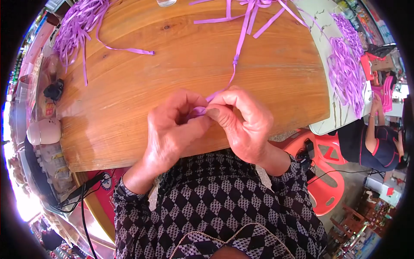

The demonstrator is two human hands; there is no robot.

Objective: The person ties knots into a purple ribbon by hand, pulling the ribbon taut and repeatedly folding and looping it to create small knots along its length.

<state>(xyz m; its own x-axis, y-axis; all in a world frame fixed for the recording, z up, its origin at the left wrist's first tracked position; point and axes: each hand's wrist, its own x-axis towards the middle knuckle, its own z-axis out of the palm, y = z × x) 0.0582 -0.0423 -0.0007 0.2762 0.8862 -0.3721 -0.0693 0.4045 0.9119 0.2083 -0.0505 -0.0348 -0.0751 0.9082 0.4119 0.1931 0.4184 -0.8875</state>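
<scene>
Close to the near edge of the wooden table [142,108], both hands meet on a thin purple ribbon [232,78]. My left hand [174,129] is closed with thumb and forefinger around a small loop of it. Thumb and forefinger of my right hand [248,125] pinch the same ribbon just beside that loop. From the fingers the strand runs up and away to a small knot [235,59], then on to loose purple strips [254,8] at the far edge. The ribbon's end is hidden among my fingers.
A heap of purple ribbons [79,30] lies at the far left, one strand trailing inward. More purple ribbons [345,69] lie on a pale side table [323,125]. A red plastic chair [325,190] stands to the right. Another person [375,142] sits beyond it.
</scene>
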